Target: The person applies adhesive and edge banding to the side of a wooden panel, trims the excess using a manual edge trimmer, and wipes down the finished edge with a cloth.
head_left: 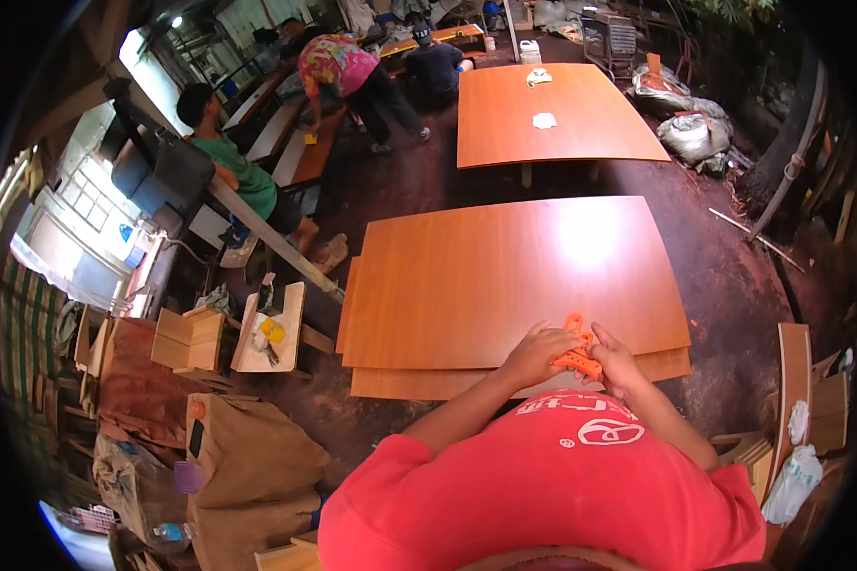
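a smooth red shirt (533, 485) with white print fills the near edge, and both forearms reach forward from it. the right hand (619, 364) is curled around the right side of an orange tool (581, 360), thumb laid along it; the left hand (533, 356) has its fingers bent against the tool's left side, so both grip it. the tool looks like hard plastic, pierced with small holes and ending in a rounded loop. it is held above the near edge of a tabletop (467, 276), a broad orange-brown sheet with fine wood grain, bowed edges and a glossy surface that throws back a white glare. a second board (419, 383) of similar colour shows beneath it.

to the left, a coarse brown cloth (257, 447) drapes in heavy folds. beyond it stand a pale open-sided wooden box (189, 341) and a flat-topped stool (291, 309) bearing a small yellow block (272, 329). to the right, a crinkled plastic bag (792, 485) lies against a narrow board (793, 366).

farther off is another tabletop, the far one (505, 114), with a crumpled white rag (540, 76) on it. lumpy, wrinkled sacks (695, 138) slump beside it; people in green, floral and dark shirts are at the upper left.
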The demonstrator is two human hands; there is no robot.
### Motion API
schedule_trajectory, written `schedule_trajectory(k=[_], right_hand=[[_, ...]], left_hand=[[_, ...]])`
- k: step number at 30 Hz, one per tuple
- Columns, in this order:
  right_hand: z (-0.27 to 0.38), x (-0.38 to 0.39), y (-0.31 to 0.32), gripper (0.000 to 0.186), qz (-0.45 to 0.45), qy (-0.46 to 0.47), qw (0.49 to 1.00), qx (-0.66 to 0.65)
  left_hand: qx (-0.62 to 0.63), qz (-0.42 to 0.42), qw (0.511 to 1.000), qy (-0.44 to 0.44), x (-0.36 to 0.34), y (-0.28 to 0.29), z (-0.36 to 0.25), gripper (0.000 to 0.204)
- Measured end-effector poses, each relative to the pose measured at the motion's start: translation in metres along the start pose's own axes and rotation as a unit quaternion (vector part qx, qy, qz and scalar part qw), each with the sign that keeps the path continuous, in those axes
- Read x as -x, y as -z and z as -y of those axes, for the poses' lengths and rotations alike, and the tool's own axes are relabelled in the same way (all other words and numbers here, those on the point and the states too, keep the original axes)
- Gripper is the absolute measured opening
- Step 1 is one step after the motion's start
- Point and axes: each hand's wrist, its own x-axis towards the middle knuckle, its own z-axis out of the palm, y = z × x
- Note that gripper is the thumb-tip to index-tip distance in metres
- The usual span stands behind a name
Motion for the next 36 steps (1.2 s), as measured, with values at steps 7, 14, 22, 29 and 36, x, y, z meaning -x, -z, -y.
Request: schedule_trajectory(k=[7,14,22,29,36], right_hand=[[0.015,0.029,0.049,0.062,0.089,0.014,0.996,-0.024],[-0.03,0.067,0.13,0.036,0.015,0.161,0.977,0.136],[-0.053,0.096,0.172,0.025,-0.12,0.167,0.973,-0.106],[-0.045,0.101,0.186,0.027,-0.13,0.193,0.956,-0.177],[-0.043,0.102,0.186,0.031,-0.15,0.201,0.942,-0.222]], left_hand=[[0.141,-0.054,0.976,0.159,-0.016,-0.023,-0.033,0.028],[0.365,0.004,0.897,0.25,-0.064,-0.069,-0.103,0.017],[0.51,-0.079,0.79,0.332,-0.114,-0.151,-0.137,0.013],[0.499,-0.074,0.759,0.411,-0.124,-0.153,-0.15,0.011],[0.478,-0.03,0.79,0.383,-0.134,-0.154,-0.157,0.015]])
